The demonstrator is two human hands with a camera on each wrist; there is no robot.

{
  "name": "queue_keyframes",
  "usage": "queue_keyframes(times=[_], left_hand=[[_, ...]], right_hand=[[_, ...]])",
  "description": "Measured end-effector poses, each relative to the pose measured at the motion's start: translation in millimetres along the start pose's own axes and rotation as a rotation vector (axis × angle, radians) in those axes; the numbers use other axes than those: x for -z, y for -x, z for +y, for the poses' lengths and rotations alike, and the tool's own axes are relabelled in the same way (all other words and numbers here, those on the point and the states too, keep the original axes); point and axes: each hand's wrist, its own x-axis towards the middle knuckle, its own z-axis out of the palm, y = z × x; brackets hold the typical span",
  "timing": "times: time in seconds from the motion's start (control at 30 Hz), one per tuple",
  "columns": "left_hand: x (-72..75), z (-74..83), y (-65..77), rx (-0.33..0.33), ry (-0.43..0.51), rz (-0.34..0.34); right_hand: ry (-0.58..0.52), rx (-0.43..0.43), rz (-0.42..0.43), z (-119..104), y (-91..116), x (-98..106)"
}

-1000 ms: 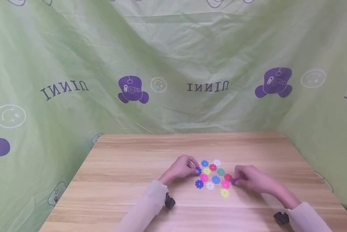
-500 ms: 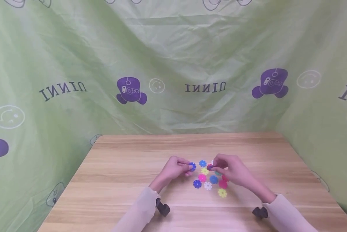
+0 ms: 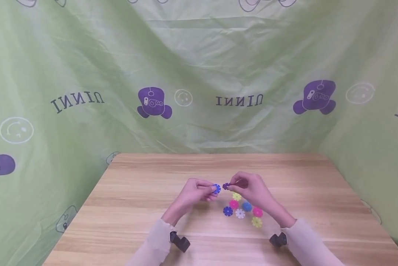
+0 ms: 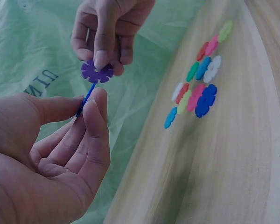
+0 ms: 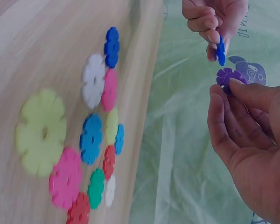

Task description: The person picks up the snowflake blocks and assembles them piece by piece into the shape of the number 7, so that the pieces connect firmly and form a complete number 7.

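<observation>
Between thumb and fingers, my left hand (image 3: 193,193) pinches a blue notched snowflake disc (image 3: 217,188). Just right of it, my right hand (image 3: 253,189) pinches a purple snowflake disc (image 3: 226,186). Both are held above the table, their rims facing each other. In the left wrist view the blue disc (image 4: 87,99) is seen edge-on, its upper tip right at the lower rim of the purple disc (image 4: 97,72). A narrow gap shows between them in the right wrist view, the blue disc (image 5: 221,51) over the purple one (image 5: 229,80). Fingers hide part of each disc.
Loose snowflake discs lie on the wooden table (image 3: 145,221) below the hands, among them a dark blue (image 3: 228,211), a white (image 3: 240,213) and a yellow one (image 3: 257,222). My right hand covers some of them in the head view. A green printed curtain (image 3: 199,129) surrounds the table.
My right hand has carried the purple disc leftward from the right edge of the discs to beside the blue one. My left hand has raised the blue disc and drawn it slightly left.
</observation>
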Motion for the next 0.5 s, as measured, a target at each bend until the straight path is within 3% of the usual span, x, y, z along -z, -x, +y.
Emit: queue_keyframes(times=[0.5], left_hand=[[11.9, 5.6, 10.3, 0.016, 0.041, 0.026]], right_hand=[[-0.153, -0.077, 0.009, -8, -7, -16]])
